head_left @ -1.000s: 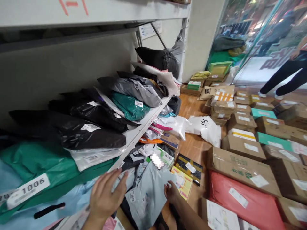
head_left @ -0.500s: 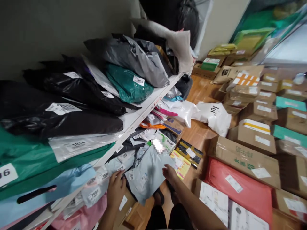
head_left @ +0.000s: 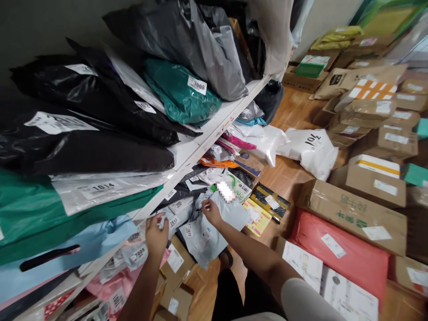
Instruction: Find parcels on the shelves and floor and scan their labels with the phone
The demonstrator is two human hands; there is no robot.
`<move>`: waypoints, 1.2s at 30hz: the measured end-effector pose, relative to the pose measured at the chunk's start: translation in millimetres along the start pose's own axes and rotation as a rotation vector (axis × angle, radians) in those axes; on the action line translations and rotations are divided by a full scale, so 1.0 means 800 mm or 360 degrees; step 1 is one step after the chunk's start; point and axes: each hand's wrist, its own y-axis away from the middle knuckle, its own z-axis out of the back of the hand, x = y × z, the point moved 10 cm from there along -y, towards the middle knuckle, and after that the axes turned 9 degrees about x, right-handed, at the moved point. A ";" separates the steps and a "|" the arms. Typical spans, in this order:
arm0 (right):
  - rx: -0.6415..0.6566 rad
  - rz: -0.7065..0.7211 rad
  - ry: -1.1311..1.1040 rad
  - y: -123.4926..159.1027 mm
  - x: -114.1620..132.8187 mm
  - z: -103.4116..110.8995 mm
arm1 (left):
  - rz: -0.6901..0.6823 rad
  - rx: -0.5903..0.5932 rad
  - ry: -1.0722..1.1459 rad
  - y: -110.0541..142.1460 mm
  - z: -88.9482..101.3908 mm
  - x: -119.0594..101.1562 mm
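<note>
At the lower shelf, my left hand has its fingers curled on the edge of a grey plastic mailing bag labelled 2012. My right hand is just to the right, thumb and fingers pinched at the upper edge of a pale grey-blue mailing bag labelled 2019. That bag hangs out over the floor with its printed label facing up. Behind the hands, another bag carries the number 3005. The fingertips partly hide what each hand grips.
Above, a white shelf holds black, grey and green parcels, among them a green bag marked 3008. Cardboard boxes and a red parcel crowd the floor at right. A white bag lies farther back.
My right hand has moved left and inward from the bag's right side to its upper edge, closing its fingers. My left hand has curled its fingers at the bags. The view has shifted closer.
</note>
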 end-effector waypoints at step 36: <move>0.0160 0.0626 0.1401 -0.152 0.104 0.020 | -0.0053 0.0452 -0.0741 -0.195 -0.174 -0.129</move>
